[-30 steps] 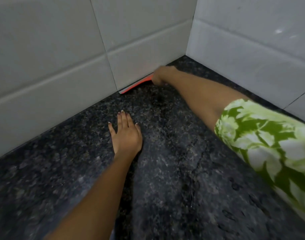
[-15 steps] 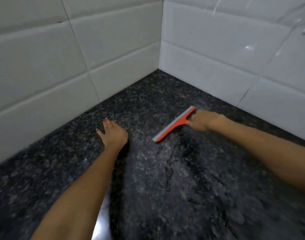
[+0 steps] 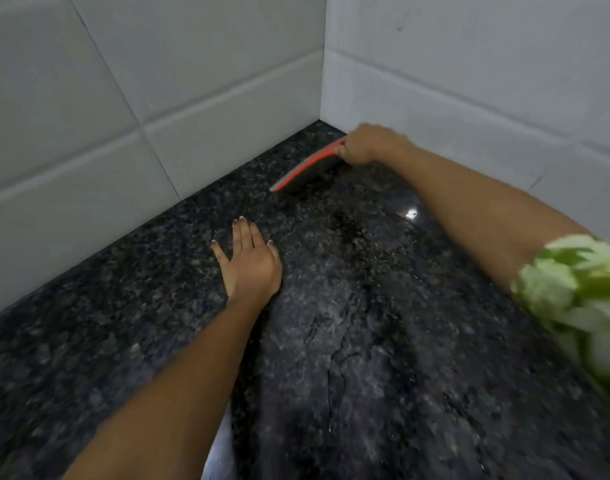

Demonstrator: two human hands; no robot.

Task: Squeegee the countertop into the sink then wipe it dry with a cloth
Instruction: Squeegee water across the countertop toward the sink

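Observation:
A dark speckled granite countertop (image 3: 366, 341) fills the lower part of the head view, wet and glossy in its middle. My right hand (image 3: 369, 143) is closed around the handle of a red squeegee (image 3: 305, 168) near the back corner, by the right wall. The blade slants down to the left and rests on the stone. My left hand (image 3: 250, 263) lies flat on the counter, fingers spread, holding nothing. No sink or cloth is in view.
White tiled walls (image 3: 158, 98) meet at a corner behind the counter and close it off at the back and right. A green and white patterned sleeve (image 3: 580, 289) shows at the right edge.
My right hand has carried the squeegee back from the middle of the counter to the far corner by the right wall. The left hand stays flat in the same place.

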